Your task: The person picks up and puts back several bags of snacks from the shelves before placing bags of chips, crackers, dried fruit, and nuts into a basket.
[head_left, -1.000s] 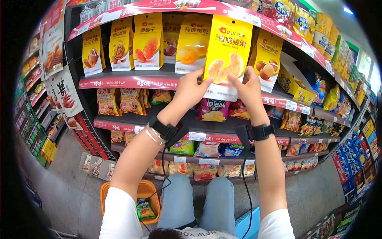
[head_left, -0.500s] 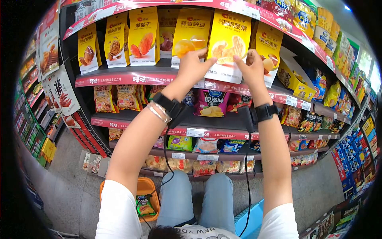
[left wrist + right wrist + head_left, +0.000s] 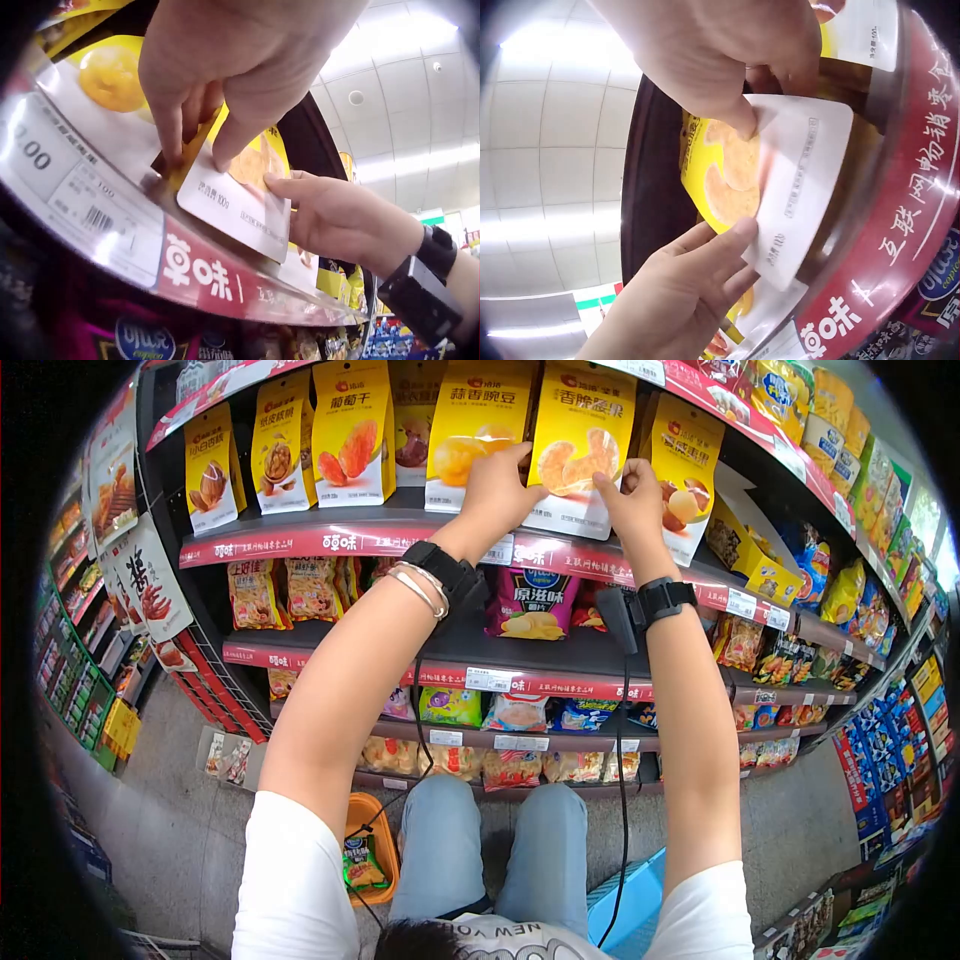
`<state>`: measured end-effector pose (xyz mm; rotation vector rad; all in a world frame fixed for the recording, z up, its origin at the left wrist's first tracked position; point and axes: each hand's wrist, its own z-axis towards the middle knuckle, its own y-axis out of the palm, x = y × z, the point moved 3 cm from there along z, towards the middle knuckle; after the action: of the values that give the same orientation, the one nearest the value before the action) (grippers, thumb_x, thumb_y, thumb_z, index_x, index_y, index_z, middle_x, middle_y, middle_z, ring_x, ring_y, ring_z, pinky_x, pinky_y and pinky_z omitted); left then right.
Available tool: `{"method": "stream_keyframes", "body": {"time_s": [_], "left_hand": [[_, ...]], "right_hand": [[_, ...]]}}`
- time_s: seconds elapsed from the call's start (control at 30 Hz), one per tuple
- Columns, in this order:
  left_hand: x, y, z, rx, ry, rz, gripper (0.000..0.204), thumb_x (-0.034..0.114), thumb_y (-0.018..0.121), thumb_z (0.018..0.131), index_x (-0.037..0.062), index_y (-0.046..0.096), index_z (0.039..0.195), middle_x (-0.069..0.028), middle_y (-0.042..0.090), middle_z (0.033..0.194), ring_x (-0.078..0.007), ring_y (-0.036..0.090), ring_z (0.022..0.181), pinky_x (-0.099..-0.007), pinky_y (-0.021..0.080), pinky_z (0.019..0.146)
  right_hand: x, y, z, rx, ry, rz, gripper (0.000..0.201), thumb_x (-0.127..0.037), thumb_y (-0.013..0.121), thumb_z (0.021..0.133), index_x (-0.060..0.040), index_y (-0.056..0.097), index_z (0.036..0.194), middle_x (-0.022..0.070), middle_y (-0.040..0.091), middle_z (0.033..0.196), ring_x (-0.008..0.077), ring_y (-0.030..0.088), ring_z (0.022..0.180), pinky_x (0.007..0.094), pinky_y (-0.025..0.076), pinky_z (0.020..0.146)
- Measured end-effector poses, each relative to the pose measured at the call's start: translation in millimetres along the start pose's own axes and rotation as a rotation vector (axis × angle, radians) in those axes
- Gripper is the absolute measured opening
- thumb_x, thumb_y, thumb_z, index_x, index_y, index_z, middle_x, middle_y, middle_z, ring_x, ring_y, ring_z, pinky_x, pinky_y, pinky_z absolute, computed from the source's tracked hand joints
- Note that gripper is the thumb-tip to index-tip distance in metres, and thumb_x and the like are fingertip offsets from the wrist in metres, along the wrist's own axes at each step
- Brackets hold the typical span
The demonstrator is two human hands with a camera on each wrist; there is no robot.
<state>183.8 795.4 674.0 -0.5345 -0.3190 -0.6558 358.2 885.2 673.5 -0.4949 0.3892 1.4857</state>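
Note:
A yellow and white pouch with cashews pictured on it [image 3: 580, 455] stands upright at the upper shelf's front edge, between two similar pouches. The left hand [image 3: 497, 495] grips its left side, thumb on the front and fingers behind the edge. At its right side the right hand [image 3: 637, 510] pinches it, thumb on the front. In the left wrist view the pouch [image 3: 240, 195] leans over the red shelf strip, the left hand [image 3: 240, 67] above it. The right wrist view has both thumbs on the pouch's front [image 3: 795, 172]; its bottom edge is near the shelf strip.
Other yellow pouches [image 3: 352, 435] line the same shelf to the left, and a macadamia pouch [image 3: 683, 480] stands on the right. A yellow open box [image 3: 750, 565] is farther right. Lower shelves hold snack bags, including a purple one [image 3: 530, 603]. An orange basket [image 3: 393, 860] holds a green bag.
Both hands have moved the cashew pouch back from in front of the shelf into the row between its neighbours. The head view has shifted slightly, and the hands still hold the pouch.

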Motion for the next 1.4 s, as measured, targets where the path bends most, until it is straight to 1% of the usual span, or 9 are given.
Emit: {"method": "stream_keyframes", "body": {"time_s": [0.17, 0.37, 0.63, 0.77, 0.8, 1.07, 1.17, 1.3, 1.4], "left_hand": [[-3.0, 8.0, -1.1, 0.113, 0.041, -0.039, 0.048, 0.007, 0.077, 0.067, -0.0004, 0.055, 0.109, -0.0166, 0.066, 0.099, -0.0257, 0.067, 0.087, -0.0331, 0.054, 0.075], [2.5, 7.9, 7.3, 0.127, 0.056, 0.149, 0.04, 0.008, 0.078, 0.067, -0.0002, 0.056, 0.099, -0.0143, 0.066, 0.087, -0.0257, 0.066, 0.078, -0.0335, 0.053, 0.07], [6.6, 9.3, 7.0, 0.168, 0.161, 0.278, 0.034, 0.013, 0.077, 0.067, -0.0006, 0.058, 0.092, -0.0178, 0.064, 0.081, -0.0345, 0.063, 0.075, -0.0392, 0.05, 0.067], [1.6, 10.5, 12.2, 0.16, 0.195, 0.29, 0.034, 0.015, 0.077, 0.067, -0.0006, 0.058, 0.091, -0.0181, 0.064, 0.08, -0.0349, 0.063, 0.074, -0.0394, 0.05, 0.066], [2.1, 10.8, 12.2, 0.168, 0.2, 0.294, 0.033, 0.015, 0.077, 0.067, -0.0002, 0.059, 0.09, -0.0175, 0.065, 0.079, -0.0339, 0.063, 0.075, -0.039, 0.05, 0.066], [-5.5, 8.5, -0.3, 0.128, 0.109, 0.33, 0.038, 0.018, 0.075, 0.071, 0.0033, 0.058, 0.101, -0.0142, 0.069, 0.09, -0.0277, 0.067, 0.084, -0.0347, 0.052, 0.071], [-22.6, 6.4, -2.2, 0.092, 0.052, 0.137, 0.035, 0.014, 0.07, 0.079, 0.0034, 0.057, 0.109, -0.0115, 0.069, 0.081, -0.0141, 0.065, 0.054, -0.0268, 0.05, 0.049], [-26.5, 0.3, -4.9, 0.057, -0.116, 0.01, 0.035, 0.018, 0.067, 0.081, 0.0056, 0.058, 0.113, -0.01, 0.07, 0.082, -0.0142, 0.067, 0.059, -0.025, 0.052, 0.054], [-35.9, -1.1, 1.0, 0.031, -0.121, 0.126, 0.034, 0.022, 0.065, 0.083, 0.0049, 0.061, 0.112, -0.0092, 0.071, 0.086, -0.0137, 0.068, 0.061, -0.0244, 0.052, 0.056]], "right_hand": [[12.8, -0.4, 6.0, 0.028, -0.007, -0.222, 0.033, -0.015, 0.073, 0.073, -0.0018, 0.05, 0.093, 0.009, 0.059, 0.078, 0.0172, 0.057, 0.071, 0.0307, 0.046, 0.068], [19.4, 1.6, 13.2, 0.031, 0.01, -0.212, 0.035, -0.017, 0.073, 0.072, -0.0022, 0.05, 0.094, 0.011, 0.059, 0.08, 0.0212, 0.058, 0.073, 0.0322, 0.047, 0.07], [-10.3, -1.7, 1.2, 0.055, -0.04, -0.418, 0.037, -0.016, 0.075, 0.071, -0.0022, 0.049, 0.094, 0.013, 0.059, 0.079, 0.0253, 0.058, 0.071, 0.0341, 0.047, 0.067], [-24.4, -0.9, -5.5, -0.035, -0.105, -0.405, 0.067, -0.02, 0.086, 0.058, 0.0004, 0.042, 0.105, 0.021, 0.062, 0.092, 0.0333, 0.063, 0.088, 0.0372, 0.05, 0.075], [-23.0, 0.3, -2.4, -0.084, -0.095, -0.451, 0.085, -0.029, 0.089, 0.053, 0.0024, 0.037, 0.113, 0.0199, 0.06, 0.098, 0.029, 0.062, 0.091, 0.0342, 0.05, 0.078], [-24.8, 0.5, -22.2, -0.09, -0.09, -0.479, 0.078, -0.018, 0.085, 0.058, 0.0027, 0.035, 0.115, 0.029, 0.06, 0.098, 0.0443, 0.059, 0.095, 0.0429, 0.049, 0.08], [-19.0, 5.1, -34.4, -0.033, -0.001, -0.452, 0.073, -0.016, 0.083, 0.06, 0.0038, 0.037, 0.114, 0.0291, 0.06, 0.097, 0.045, 0.059, 0.095, 0.0437, 0.049, 0.081], [-13.5, 20.0, -46.8, 0.129, 0.014, -0.362, 0.04, -0.001, 0.058, 0.074, 0.0043, 0.039, 0.109, 0.0292, 0.062, 0.087, 0.0465, 0.06, 0.086, 0.05, 0.049, 0.078], [-13.3, 23.9, -44.9, 0.127, 0.01, -0.475, 0.033, -0.002, 0.055, 0.077, 0.0028, 0.045, 0.108, 0.027, 0.062, 0.089, 0.0423, 0.062, 0.085, 0.048, 0.051, 0.076]]}}
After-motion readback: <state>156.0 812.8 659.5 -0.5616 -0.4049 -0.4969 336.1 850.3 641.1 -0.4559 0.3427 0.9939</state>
